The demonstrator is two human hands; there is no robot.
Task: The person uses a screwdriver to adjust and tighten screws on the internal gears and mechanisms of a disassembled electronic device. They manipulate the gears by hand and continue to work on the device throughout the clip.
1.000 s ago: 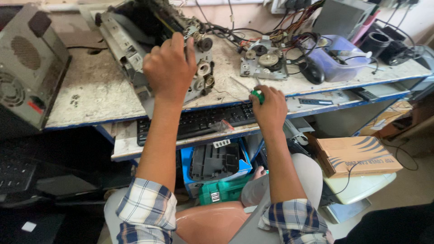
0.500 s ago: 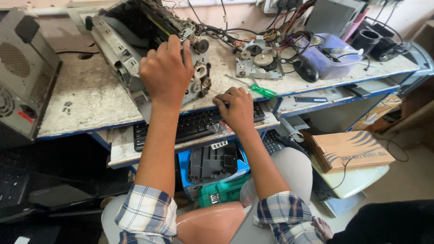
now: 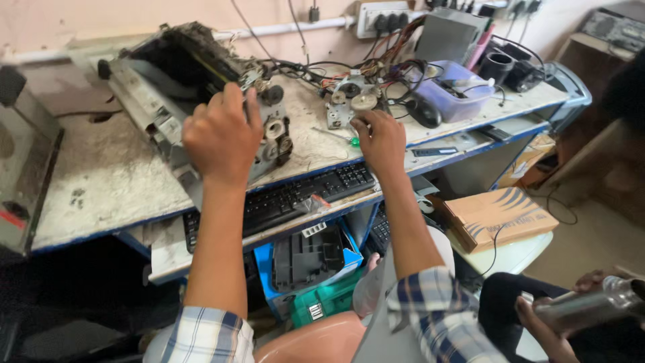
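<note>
The left hand (image 3: 222,134) rests on the stripped printer (image 3: 181,87) lying tilted on the dusty worktop (image 3: 101,181). Its fingers are curled loosely over the gear end of the frame; whether this grip clamps anything or only steadies the frame I cannot tell. Just right of those fingers sit the printer's white and black gears (image 3: 275,131).

The right hand (image 3: 381,141) lies on the worktop, well apart from the left one, fingers bent down. At its fingertips is a green-handled screwdriver (image 3: 352,141), only the tip of the handle showing; the grip looks closed about it, though the hand hides most of the tool. Just beyond this hand sits a small gear plate (image 3: 349,104) among tangled wires (image 3: 376,64). To its right are a black mouse (image 3: 423,113) and a purple tray (image 3: 457,91).

Below both hands a black keyboard (image 3: 302,195) lies on a pull-out shelf. Under that stands a blue bin (image 3: 306,259) with a black part in it. Low right of the right arm a cardboard box (image 3: 500,215) rests on a stool. At the lower right corner another person's hand (image 3: 537,323) holds a metal cylinder (image 3: 591,306).
</note>
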